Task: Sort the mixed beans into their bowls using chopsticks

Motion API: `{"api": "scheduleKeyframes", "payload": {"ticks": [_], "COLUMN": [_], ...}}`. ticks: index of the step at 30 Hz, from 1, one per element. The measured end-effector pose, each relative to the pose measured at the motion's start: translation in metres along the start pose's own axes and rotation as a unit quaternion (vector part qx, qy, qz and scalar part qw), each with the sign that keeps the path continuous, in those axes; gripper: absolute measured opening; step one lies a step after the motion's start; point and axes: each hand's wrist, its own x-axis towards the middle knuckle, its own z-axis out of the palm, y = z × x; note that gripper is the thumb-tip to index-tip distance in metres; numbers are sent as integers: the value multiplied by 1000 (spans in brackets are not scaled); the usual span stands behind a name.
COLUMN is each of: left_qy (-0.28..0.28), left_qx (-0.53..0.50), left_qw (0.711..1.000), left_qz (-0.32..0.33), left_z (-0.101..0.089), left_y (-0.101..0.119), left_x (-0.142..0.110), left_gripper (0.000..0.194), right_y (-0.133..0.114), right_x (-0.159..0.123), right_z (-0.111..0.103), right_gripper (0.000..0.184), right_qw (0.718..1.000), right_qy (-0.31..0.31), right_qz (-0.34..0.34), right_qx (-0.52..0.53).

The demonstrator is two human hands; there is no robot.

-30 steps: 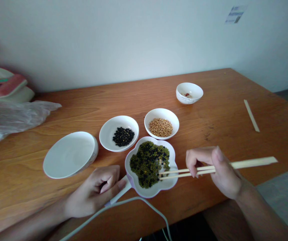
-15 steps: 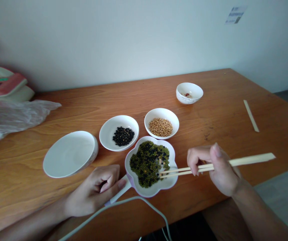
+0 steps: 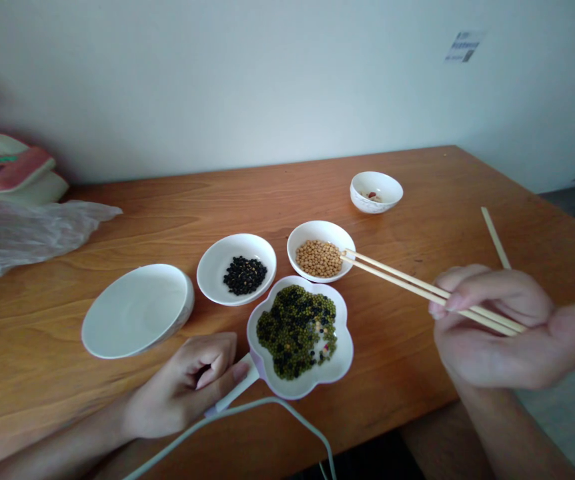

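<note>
Flower-shaped dish (image 3: 295, 387) of green and black beans, on the counter (image 3: 390, 373). Left hand (image 3: 182, 387), at 8 o'clock: fingers curled and clamped on the dish's handle (image 3: 235, 390). Right hand (image 3: 497, 353), at 3 o'clock: fingers clamped on chopsticks (image 3: 392, 280), their tips at the 3 o'clock side of the tan-bean bowl (image 3: 323, 229), itself at 12 o'clock from the dish. Black-bean bowl (image 3: 215, 267): between 10 and 11 o'clock.
</note>
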Motion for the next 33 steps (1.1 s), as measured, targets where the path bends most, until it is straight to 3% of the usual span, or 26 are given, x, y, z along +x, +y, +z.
{"api": "scheduleKeyframes", "payload": {"ticks": [4, 6, 12, 15, 18, 26, 33], "left_qy": [0, -1, 1, 0, -2, -3, -6], "left_qx": [-1, 0, -3, -7, -5, -16, -24], "left_qw": [1000, 1000, 1000, 1000, 1000, 1000, 1000], "left_qz": [2, 3, 6, 6, 3, 6, -4], "left_z": [0, 0, 0, 0, 0, 0, 1], "left_y": [-1, 0, 2, 2, 2, 2, 0], "left_x": [-1, 0, 1, 2, 2, 1, 0], "left_gripper": [40, 40, 40, 40, 39, 40, 39], "right_y": [2, -1, -6, 0, 6, 2, 5], "right_x": [-2, -4, -11, -16, -20, -16, -15], "right_z": [8, 9, -2, -7, -9, -8, -5], "right_gripper": [68, 69, 82, 82, 80, 81, 83], "right_qw": [999, 997, 946, 923, 919, 942, 910], "right_qy": [-10, -45, -277, -338, -346, -274, -362], "right_qz": [41, 66, 168, 181, 187, 192, 196], "right_qx": [-9, 2, -3, -19, -37, -30, -40]}}
